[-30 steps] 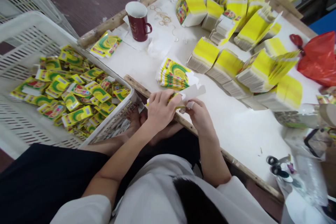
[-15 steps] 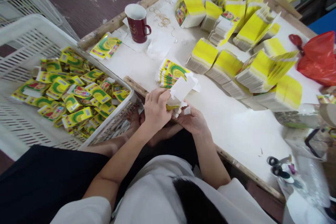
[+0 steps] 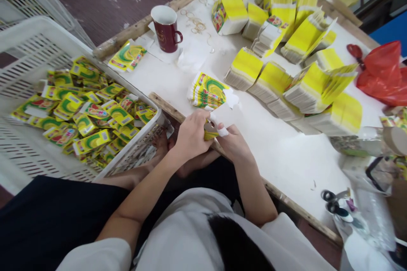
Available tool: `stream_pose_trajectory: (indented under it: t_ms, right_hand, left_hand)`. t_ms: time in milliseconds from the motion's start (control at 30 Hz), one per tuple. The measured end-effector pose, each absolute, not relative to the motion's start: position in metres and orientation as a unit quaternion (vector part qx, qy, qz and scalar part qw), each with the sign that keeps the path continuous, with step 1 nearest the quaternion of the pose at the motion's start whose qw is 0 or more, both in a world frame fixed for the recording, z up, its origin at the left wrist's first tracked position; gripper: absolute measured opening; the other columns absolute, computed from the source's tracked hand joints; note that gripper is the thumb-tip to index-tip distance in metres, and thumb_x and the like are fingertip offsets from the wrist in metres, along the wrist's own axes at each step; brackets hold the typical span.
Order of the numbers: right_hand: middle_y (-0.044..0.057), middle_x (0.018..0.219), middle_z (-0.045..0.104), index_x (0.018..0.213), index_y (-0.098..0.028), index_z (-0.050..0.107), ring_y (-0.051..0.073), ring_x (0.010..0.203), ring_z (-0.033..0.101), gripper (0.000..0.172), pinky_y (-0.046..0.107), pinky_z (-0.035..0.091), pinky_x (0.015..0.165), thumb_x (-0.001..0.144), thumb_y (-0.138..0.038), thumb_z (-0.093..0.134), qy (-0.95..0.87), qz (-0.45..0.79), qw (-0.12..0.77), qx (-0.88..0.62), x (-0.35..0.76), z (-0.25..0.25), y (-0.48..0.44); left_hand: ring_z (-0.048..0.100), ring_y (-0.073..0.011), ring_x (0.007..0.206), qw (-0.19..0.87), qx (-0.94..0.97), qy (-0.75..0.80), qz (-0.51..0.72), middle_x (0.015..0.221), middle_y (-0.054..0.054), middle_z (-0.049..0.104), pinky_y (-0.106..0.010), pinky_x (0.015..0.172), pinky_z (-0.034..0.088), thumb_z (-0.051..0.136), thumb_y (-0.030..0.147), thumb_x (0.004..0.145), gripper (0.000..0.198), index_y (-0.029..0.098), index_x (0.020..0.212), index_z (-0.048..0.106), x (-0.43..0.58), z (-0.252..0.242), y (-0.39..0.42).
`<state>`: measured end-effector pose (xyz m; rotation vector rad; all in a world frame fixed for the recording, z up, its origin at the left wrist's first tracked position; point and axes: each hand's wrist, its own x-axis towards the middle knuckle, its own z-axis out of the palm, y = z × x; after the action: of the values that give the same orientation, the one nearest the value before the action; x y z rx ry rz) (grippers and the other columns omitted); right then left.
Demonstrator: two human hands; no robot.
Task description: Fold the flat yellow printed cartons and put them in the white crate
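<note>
My left hand [image 3: 191,135] and my right hand [image 3: 233,144] meet at the near edge of the white table [image 3: 286,152]. Both are closed on one small yellow carton [image 3: 212,129] whose white inside flaps show between the fingers. Just beyond the hands lies a short stack of flat printed yellow-green cartons [image 3: 208,89]. To my left a white plastic crate [image 3: 34,51] holds several folded yellow-green cartons [image 3: 85,114].
A dark red mug [image 3: 166,28] stands at the far left of the table beside loose rubber bands [image 3: 199,23]. Many bundles of flat yellow cartons [image 3: 299,72] fill the far right. A red plastic bag [image 3: 383,74] and scissors [image 3: 337,205] lie at the right.
The carton's white flap, sticking out to the right and then raised, has been folded down between my hands. The hands stayed at the table edge.
</note>
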<state>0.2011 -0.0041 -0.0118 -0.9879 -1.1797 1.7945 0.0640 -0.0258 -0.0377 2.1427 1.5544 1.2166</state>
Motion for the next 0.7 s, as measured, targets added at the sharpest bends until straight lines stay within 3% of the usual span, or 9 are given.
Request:
stream_pose_trajectory:
  t_ms: [67,167,267,400,500,567,700]
  right_hand:
    - [0.009,0.116,0.074,0.125,-0.024,0.065,0.03,0.12,0.063,0.06,0.047,0.047,0.108,0.085,-0.069,0.06,-0.552,0.632,0.366,-0.403,0.206,-0.012,-0.009]
    - [0.01,0.14,0.062,0.138,-0.026,0.057,0.03,0.131,0.056,0.05,0.05,0.041,0.115,0.091,-0.043,0.061,-0.669,0.51,0.325,-0.431,0.212,-0.014,-0.016]
    - [0.008,0.148,0.057,0.141,-0.028,0.056,0.029,0.136,0.053,0.051,0.049,0.04,0.116,0.09,-0.026,0.056,-0.71,0.435,0.334,-0.442,0.216,-0.021,-0.017]
    - [0.008,0.144,0.06,0.145,-0.03,0.052,0.027,0.132,0.057,0.05,0.049,0.043,0.114,0.095,-0.028,0.049,-0.678,0.384,0.402,-0.481,0.222,-0.032,-0.011]
    - [0.009,0.154,0.049,0.145,-0.03,0.053,0.03,0.144,0.045,0.053,0.049,0.04,0.117,0.093,-0.035,0.058,-0.726,0.356,0.371,-0.458,0.227,-0.032,-0.008]
    - [0.009,0.157,0.046,0.136,-0.03,0.062,0.031,0.147,0.041,0.044,0.05,0.039,0.117,0.092,-0.038,0.061,-0.763,0.351,0.335,-0.428,0.232,-0.027,-0.006]
    - [0.01,0.149,0.054,0.111,-0.029,0.075,0.031,0.139,0.051,0.025,0.049,0.043,0.112,0.091,-0.039,0.065,-0.781,0.397,0.292,-0.383,0.246,-0.01,0.006]
  left_hand:
    - [0.066,-0.0271,0.095,0.183,0.72,0.542,0.394,0.108,-0.01,0.062,-0.036,0.077,0.052,0.066,0.028,0.076,0.059,0.019,0.126,0.036,0.064,-0.04,-0.026]
    - [0.066,-0.0266,0.089,0.254,0.717,0.539,0.361,0.112,-0.014,0.061,-0.038,0.072,0.054,0.061,0.025,0.076,0.064,0.016,0.132,0.032,0.068,-0.046,-0.027]
    - [0.063,-0.0317,0.109,0.227,0.718,0.546,0.367,0.125,-0.022,0.054,-0.046,0.087,0.054,0.062,0.02,0.073,0.064,0.012,0.131,0.034,0.069,-0.047,-0.025]
    - [0.06,-0.0343,0.115,0.189,0.717,0.573,0.35,0.12,-0.019,0.06,-0.05,0.095,0.052,0.069,0.021,0.071,0.061,0.013,0.126,0.043,0.057,-0.031,-0.023]
    - [0.067,-0.0309,0.106,0.201,0.728,0.565,0.332,0.114,-0.013,0.068,-0.045,0.092,0.054,0.074,0.03,0.075,0.053,0.017,0.121,0.052,0.045,-0.017,-0.023]
    - [0.069,-0.0306,0.105,0.194,0.733,0.559,0.336,0.114,-0.013,0.071,-0.043,0.092,0.055,0.076,0.037,0.075,0.053,0.017,0.12,0.056,0.038,-0.012,-0.024]
    - [0.072,-0.0287,0.1,0.203,0.729,0.553,0.349,0.113,-0.012,0.074,-0.039,0.09,0.056,0.081,0.041,0.071,0.061,0.016,0.123,0.058,0.033,-0.01,-0.027]
